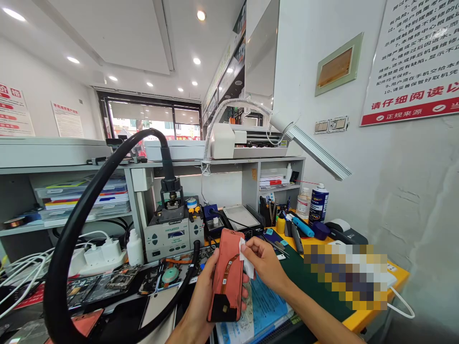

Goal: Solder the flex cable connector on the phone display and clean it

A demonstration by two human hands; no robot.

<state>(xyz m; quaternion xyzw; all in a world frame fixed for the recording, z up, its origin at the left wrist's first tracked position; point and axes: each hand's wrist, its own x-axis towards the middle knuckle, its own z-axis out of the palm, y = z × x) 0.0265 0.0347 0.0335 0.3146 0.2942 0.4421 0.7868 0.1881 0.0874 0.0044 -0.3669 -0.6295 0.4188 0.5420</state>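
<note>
My left hand (201, 298) is wrapped round a phone screen panel (219, 263), thumb on its left edge and fingertips showing at the right. The panel is tilted up, its reddish inner side towards me, with a thin brown flex cable (227, 274) down the middle and a black area at the bottom. In my right hand (264, 263) a small white wipe (246, 265) is pinched between thumb and fingers, against the panel's upper right edge. Below the panel lies a blue and white printed packet (267, 306).
A hot air station (168, 239) stands behind, its thick black hose (59, 239) arching across the left. Phone parts (122, 277) cover the bench at left. A green mat (322, 296), tools (297, 236), a spray can (318, 205) and a bottle (303, 203) are at right. A lamp (319, 153) hangs above.
</note>
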